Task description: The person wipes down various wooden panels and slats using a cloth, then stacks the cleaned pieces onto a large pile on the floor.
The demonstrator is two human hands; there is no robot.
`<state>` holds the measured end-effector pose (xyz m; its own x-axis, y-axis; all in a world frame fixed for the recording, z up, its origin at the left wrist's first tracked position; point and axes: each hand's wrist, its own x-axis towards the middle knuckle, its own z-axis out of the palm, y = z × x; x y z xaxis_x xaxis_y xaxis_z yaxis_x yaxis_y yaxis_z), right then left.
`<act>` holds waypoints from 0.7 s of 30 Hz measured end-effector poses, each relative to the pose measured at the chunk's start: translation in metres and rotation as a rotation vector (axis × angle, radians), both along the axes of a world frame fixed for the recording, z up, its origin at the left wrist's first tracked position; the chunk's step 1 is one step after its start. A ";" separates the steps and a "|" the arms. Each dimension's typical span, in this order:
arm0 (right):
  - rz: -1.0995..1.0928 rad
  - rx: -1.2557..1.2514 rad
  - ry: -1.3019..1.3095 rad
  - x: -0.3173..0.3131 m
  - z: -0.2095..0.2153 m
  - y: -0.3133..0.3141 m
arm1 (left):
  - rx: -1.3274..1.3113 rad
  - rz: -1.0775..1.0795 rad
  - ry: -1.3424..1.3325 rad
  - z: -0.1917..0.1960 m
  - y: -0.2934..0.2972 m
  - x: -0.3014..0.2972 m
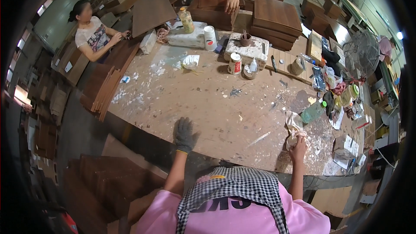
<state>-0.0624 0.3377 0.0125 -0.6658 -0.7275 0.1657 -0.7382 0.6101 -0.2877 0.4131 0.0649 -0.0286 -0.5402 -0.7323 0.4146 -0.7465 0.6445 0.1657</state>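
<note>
My left hand (pixel 185 135), in a dark grey work glove, rests on the front edge of the worn, paint-spattered table (pixel 195 104). Its fingers are stretched out and hold nothing. Farther right, my bare right hand (pixel 298 149) has its fingers closed on a crumpled pale cloth (pixel 294 124) lying on the tabletop. Just beyond the cloth lies a greenish clear bottle (pixel 313 112) with a green cap, tipped on its side.
A red-and-white can (pixel 235 63), a small white squeeze bottle (pixel 253 65) and a white canister (pixel 210 38) stand toward the back. Brown panels (pixel 277 15) are stacked beyond. Two people work across the table. A fan (pixel 360 54) and clutter line the right side.
</note>
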 end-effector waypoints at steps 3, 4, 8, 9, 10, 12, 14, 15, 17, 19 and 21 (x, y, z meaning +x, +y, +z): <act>0.056 0.148 -0.004 -0.002 -0.012 0.004 | 0.025 -0.001 -0.003 0.003 0.000 0.000; 0.062 0.195 -0.018 -0.002 -0.015 0.007 | 0.034 -0.007 -0.002 0.003 -0.001 -0.001; 0.021 0.174 0.002 -0.003 -0.031 0.010 | 0.025 -0.001 -0.005 0.004 0.001 -0.001; 0.035 0.146 -0.008 -0.002 -0.030 0.011 | 0.026 0.004 -0.010 0.003 0.001 0.000; 0.020 0.118 0.031 0.001 -0.031 0.010 | 0.027 0.007 -0.015 0.004 0.000 -0.001; -0.008 0.062 0.108 0.005 -0.037 0.011 | 0.026 0.009 -0.020 0.005 0.001 -0.002; -0.007 0.051 0.131 0.007 -0.041 0.012 | 0.023 0.007 -0.015 0.005 0.001 -0.002; -0.005 0.045 0.143 0.007 -0.043 0.013 | 0.019 0.003 -0.007 0.005 0.001 -0.002; -0.023 0.065 0.111 0.008 -0.043 0.012 | 0.014 0.005 -0.006 0.006 0.001 -0.001; -0.035 0.072 0.114 0.010 -0.044 0.011 | 0.011 0.013 -0.019 0.006 0.001 -0.001; -0.042 0.066 0.152 0.011 -0.048 0.012 | 0.012 0.014 -0.009 0.007 0.001 -0.001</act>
